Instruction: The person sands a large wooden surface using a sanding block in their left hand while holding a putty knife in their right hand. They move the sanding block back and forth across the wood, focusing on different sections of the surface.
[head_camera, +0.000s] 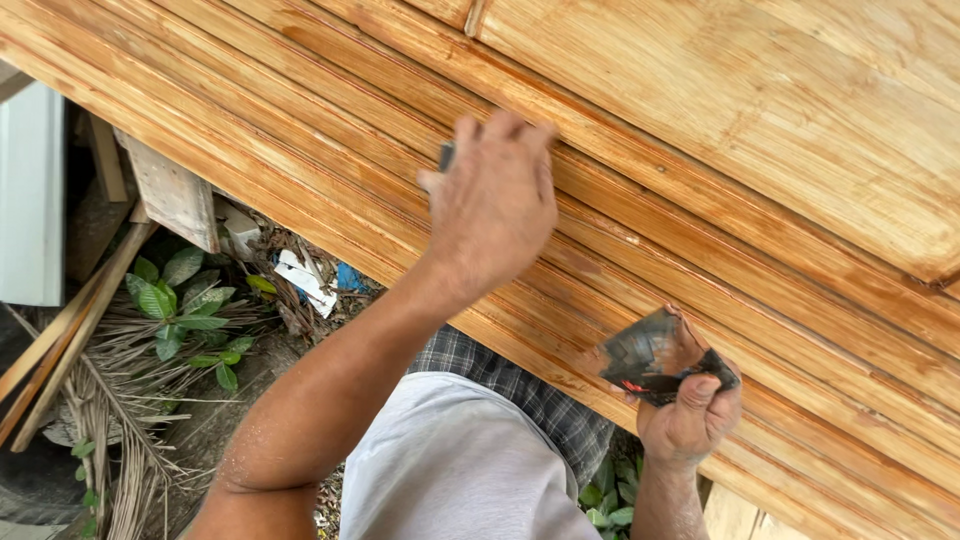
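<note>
Wooden grooved panel (760, 120) — outdoors, leafy ground (180, 310)

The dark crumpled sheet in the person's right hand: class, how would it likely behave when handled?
The dark sheet is creased and curled in the right hand, so probably floppy and light. Its bent edges hold shape, suggesting some stiffness. Pinched by fingers alone, it seems unlikely to slip.

Down on the ground, green leaves (178, 300) sprout among dry fronds (120, 400), paper scraps (305, 280) beside them, a white panel (30, 195) standing at far left.
</note>
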